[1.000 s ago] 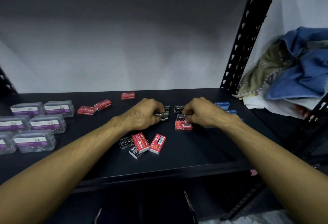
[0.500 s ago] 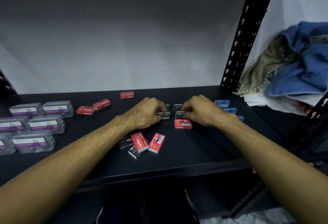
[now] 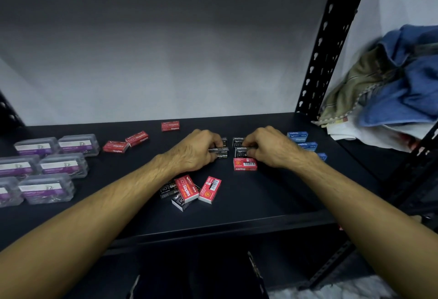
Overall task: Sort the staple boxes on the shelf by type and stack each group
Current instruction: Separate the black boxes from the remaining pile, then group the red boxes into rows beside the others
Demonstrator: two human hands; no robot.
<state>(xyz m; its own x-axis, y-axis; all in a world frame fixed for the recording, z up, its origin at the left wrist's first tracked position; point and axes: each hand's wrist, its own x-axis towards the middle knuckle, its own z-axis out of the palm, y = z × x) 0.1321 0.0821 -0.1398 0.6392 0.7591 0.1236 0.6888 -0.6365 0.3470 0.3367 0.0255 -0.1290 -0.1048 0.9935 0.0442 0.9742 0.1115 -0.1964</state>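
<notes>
Your left hand (image 3: 196, 149) and right hand (image 3: 272, 147) lie knuckles up mid-shelf, fingers curled under, forearms reaching in over its front edge

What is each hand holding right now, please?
Left hand: closed on a black staple box.
Right hand: closed on another black staple box.

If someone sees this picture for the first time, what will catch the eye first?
Two bare hands, the left hand and the right hand, meet at mid-shelf over black staple boxes. Bright red staple boxes lie scattered just in front of them. At the far right, crumpled blue cloth is heaped beyond the shelf post.
</notes>
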